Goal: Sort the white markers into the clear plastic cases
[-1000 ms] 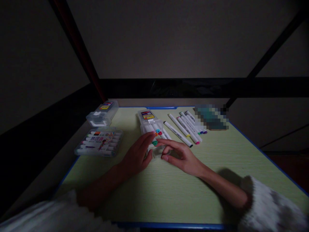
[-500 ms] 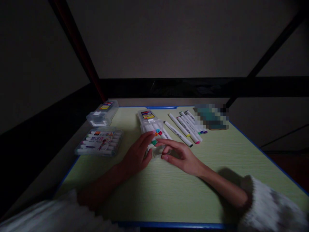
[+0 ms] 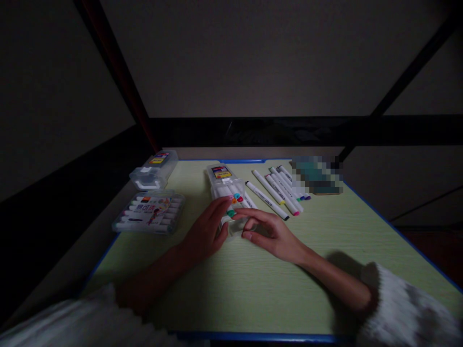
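A clear plastic marker case (image 3: 241, 183) lies open in the middle of the table, its near end between my hands. White markers (image 3: 234, 201) with coloured ends rest in it, among them blue, red, orange and green ones. My left hand (image 3: 206, 226) grips the case's left side, thumb low at the edge and fingertips over the marker ends. From the right, my right hand (image 3: 275, 236) holds the near right edge between thumb and bent fingers. Its index finger reaches across to the green marker end (image 3: 230, 213). The fingers hide part of the case.
Several loose white markers (image 3: 267, 200) lie right of the case. Behind them is a blurred-out flat object (image 3: 318, 176). On the left stand a closed clear case (image 3: 154, 171) and a case full of markers (image 3: 148, 212). A blue rim edges the table (image 3: 260, 294).
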The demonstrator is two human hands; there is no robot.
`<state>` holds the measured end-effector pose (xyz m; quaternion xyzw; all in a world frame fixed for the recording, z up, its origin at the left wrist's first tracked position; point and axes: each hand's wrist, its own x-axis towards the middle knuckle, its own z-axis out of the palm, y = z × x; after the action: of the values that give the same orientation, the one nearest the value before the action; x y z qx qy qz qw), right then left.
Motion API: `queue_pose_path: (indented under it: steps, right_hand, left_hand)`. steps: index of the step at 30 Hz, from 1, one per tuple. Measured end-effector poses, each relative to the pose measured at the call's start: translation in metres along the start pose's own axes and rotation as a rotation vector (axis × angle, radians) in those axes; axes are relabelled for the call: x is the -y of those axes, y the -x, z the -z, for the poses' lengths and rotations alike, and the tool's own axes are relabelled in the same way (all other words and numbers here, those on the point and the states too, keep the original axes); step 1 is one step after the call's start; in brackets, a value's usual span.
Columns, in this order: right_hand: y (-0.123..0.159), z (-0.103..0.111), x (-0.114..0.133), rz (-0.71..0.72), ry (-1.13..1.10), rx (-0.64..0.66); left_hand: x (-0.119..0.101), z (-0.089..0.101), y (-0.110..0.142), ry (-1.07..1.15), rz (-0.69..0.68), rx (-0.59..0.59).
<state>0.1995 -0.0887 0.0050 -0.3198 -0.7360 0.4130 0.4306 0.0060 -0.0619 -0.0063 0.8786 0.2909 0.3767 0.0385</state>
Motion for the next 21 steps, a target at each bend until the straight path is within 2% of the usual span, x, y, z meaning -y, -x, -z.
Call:
queue_pose_path:
  steps: [21]
  right_hand:
    - [-0.0036, 0.0015, 0.0079, 0.083, 0.129, 0.038]
  left_hand:
    - [0.0024, 0.0, 0.0014, -0.046, 0.013, -0.01]
